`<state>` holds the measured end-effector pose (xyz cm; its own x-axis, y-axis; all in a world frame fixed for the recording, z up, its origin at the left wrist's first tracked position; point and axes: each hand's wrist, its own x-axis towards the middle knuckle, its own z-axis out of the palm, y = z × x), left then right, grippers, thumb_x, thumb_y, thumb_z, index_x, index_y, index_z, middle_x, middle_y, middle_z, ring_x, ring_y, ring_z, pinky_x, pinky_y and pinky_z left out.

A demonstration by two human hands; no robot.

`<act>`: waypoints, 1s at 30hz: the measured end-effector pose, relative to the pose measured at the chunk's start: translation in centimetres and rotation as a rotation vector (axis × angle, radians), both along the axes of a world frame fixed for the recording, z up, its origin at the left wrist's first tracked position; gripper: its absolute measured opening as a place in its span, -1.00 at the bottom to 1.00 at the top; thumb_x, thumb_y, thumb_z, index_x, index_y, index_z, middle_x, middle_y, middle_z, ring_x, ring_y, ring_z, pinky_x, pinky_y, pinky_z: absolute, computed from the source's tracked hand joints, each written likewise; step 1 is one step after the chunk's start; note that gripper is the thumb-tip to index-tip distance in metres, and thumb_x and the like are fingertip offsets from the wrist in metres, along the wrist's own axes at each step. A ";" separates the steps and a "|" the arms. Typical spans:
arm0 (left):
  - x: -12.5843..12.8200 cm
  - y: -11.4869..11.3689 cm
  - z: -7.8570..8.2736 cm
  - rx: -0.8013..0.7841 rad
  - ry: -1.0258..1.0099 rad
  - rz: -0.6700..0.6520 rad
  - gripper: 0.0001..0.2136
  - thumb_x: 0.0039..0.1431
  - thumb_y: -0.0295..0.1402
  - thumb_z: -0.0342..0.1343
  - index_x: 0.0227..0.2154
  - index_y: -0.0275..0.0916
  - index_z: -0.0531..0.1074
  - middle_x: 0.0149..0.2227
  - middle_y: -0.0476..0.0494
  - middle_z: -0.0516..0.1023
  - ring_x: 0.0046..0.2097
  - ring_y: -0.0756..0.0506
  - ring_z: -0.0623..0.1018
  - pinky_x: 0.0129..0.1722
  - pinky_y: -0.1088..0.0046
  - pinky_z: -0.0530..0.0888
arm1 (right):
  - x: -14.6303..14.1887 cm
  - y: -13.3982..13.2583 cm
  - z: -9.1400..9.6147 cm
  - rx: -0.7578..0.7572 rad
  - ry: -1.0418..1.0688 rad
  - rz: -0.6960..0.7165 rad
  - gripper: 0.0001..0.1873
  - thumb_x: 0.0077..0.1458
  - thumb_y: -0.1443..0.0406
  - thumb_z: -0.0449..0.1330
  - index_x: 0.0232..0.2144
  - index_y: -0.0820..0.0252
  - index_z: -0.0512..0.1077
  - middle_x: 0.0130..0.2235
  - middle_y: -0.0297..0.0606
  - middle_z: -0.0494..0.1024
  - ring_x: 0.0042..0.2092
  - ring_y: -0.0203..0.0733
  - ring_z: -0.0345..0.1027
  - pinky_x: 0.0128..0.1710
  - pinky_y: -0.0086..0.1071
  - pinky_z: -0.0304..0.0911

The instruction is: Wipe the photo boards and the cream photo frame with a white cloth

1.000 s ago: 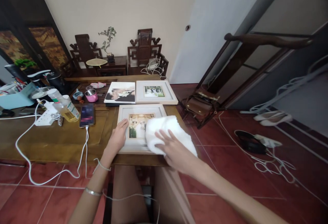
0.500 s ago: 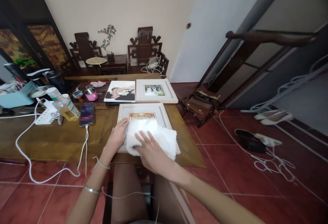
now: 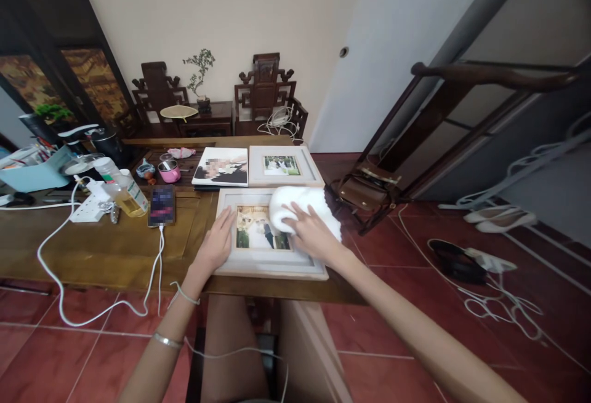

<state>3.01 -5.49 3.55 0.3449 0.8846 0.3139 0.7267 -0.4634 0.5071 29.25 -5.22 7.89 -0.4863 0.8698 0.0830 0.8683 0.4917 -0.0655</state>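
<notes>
A white picture frame (image 3: 258,261) with a photo in it lies flat at the near edge of the wooden table (image 3: 92,249). My left hand (image 3: 217,244) rests flat on the frame's left border, fingers stretched out. My right hand (image 3: 310,235) presses a white cloth (image 3: 298,203) onto the frame's upper right corner, fingers spread on top of the cloth. Beyond it lie a second white frame (image 3: 284,166) and a photo print (image 3: 220,166) side by side.
A phone (image 3: 161,205) on a white charging cable (image 3: 152,280), a bottle of yellow liquid (image 3: 122,194), a power strip (image 3: 90,209) and a pink bowl (image 3: 167,171) stand left of the frames. A brown bag (image 3: 362,192), cables and shoes lie on the red tiled floor at the right.
My right hand has swept the cloth from the frame's lower middle up to its upper right corner, uncovering the photo. My left hand stays on the left border.
</notes>
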 end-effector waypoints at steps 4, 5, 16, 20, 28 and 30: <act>0.2 -0.1 0.5 0.062 -0.113 0.067 -0.56 0.33 -0.33 -0.26 0.23 -0.33 0.07 0.31 -0.30 0.06 0.33 -0.12 0.06 0.31 0.17 0.04 | -5.8 3.5 0.5 -0.010 -0.046 0.070 -0.49 0.02 0.47 0.06 0.06 0.30 0.35 0.29 0.03 0.08 0.30 0.21 -0.17 0.16 0.23 -0.15; 0.1 -0.1 0.5 0.061 -0.133 0.090 -0.55 0.34 -0.30 -0.27 0.23 -0.34 0.07 0.31 -0.31 0.07 0.33 -0.11 0.07 0.31 0.19 0.04 | -7.3 3.7 0.4 -0.015 -0.059 0.112 -0.49 0.02 0.47 0.06 0.06 0.29 0.35 0.30 0.01 0.07 0.30 0.22 -0.19 0.16 0.24 -0.15; 0.1 -0.2 0.3 0.050 -0.161 0.119 -0.56 0.34 -0.29 -0.28 0.22 -0.31 0.10 0.28 -0.29 0.13 0.32 -0.12 0.10 0.30 0.17 0.07 | -7.4 -5.1 1.9 -0.182 -0.049 0.424 -0.54 -0.04 0.46 0.07 -0.05 0.29 0.46 0.29 -0.03 0.09 0.31 0.19 -0.19 0.21 0.17 -0.15; -0.1 -0.1 -0.2 0.048 -0.035 0.057 -0.57 0.27 -0.43 -0.17 0.19 -0.33 0.15 0.28 -0.33 0.14 0.32 -0.16 0.08 0.30 0.15 0.09 | -3.3 -6.8 2.5 -0.195 -0.013 0.282 -0.49 -0.14 0.51 0.05 -0.10 0.26 0.50 0.24 -0.05 0.19 0.29 0.15 -0.11 0.21 0.13 -0.12; -0.6 0.5 -1.8 -0.057 0.042 0.011 -0.38 0.04 -0.70 -0.22 0.21 -0.27 0.14 0.27 -0.27 0.17 0.31 -0.13 0.12 0.27 0.07 0.14 | 3.0 -6.1 0.1 -0.062 0.045 0.080 -0.50 -0.21 0.54 0.01 -0.23 0.17 0.55 0.25 -0.25 0.20 0.31 -0.02 -0.13 0.27 0.06 -0.21; -0.6 0.5 -2.1 -0.054 0.051 0.015 -0.38 0.02 -0.70 -0.21 0.19 -0.27 0.17 0.26 -0.27 0.19 0.30 -0.13 0.15 0.26 0.05 0.15 | 2.7 -4.3 -0.4 -0.027 0.057 0.052 -0.49 -0.19 0.52 0.02 -0.17 0.21 0.52 0.25 -0.19 0.19 0.32 0.00 -0.16 0.26 0.08 -0.22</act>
<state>2.43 -4.95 1.48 0.3456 0.9051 0.2478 0.7589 -0.4249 0.4935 31.95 -9.51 7.47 -0.5260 0.8459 0.0888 0.8361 0.5334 -0.1281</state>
